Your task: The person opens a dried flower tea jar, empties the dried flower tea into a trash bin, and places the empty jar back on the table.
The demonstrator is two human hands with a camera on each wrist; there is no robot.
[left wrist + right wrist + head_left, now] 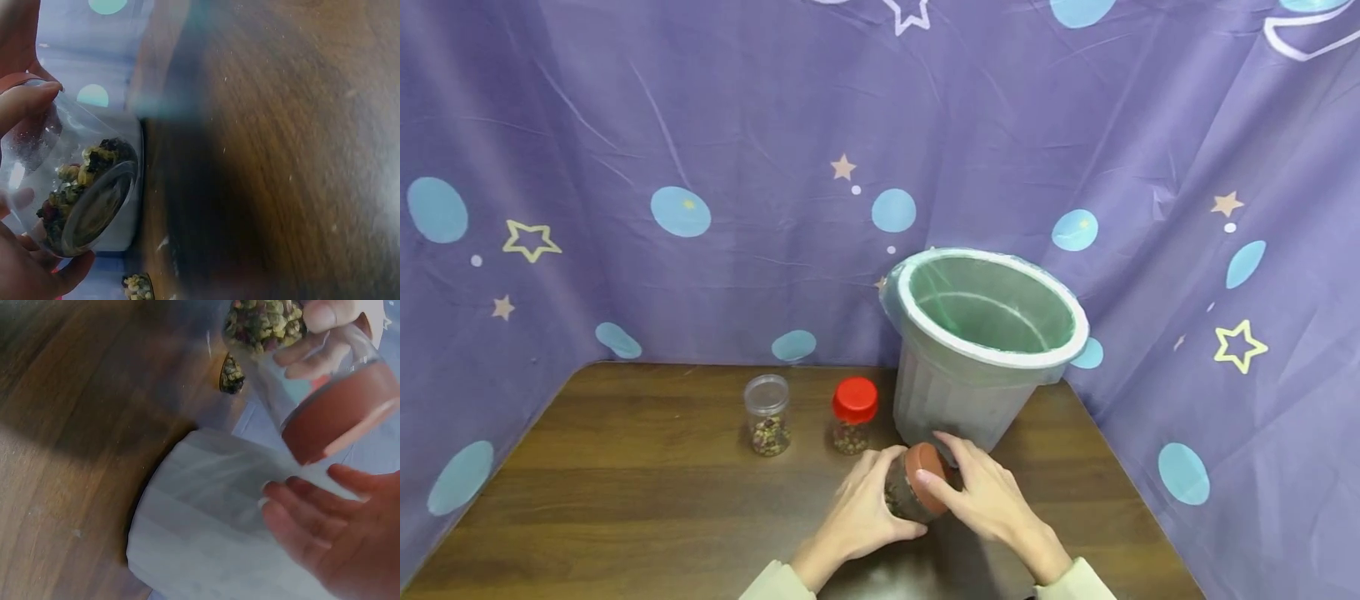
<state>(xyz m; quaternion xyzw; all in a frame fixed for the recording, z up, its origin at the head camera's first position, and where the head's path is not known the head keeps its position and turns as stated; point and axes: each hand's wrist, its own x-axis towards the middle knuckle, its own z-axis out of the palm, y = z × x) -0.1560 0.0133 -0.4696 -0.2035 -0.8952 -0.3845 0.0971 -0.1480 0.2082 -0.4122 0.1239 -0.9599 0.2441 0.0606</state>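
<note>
My left hand grips a clear plastic jar with an orange-brown lid, fingers and thumb curled round its body. The jar is tilted, lid toward the right, with a mix of yellow, green and dark dried pieces inside. Around the lid my right hand is spread. Its thumb overlaps the lid in the head view, while the right wrist view shows its fingers extended and apart from the lid. A red-lidded jar and a clear-lidded jar, both partly filled, stand behind to the left.
A grey bin with a white rim and a thin greenish liner stands just behind my hands, on the right. The brown wooden table runs back to a purple patterned curtain, which also hangs along both sides.
</note>
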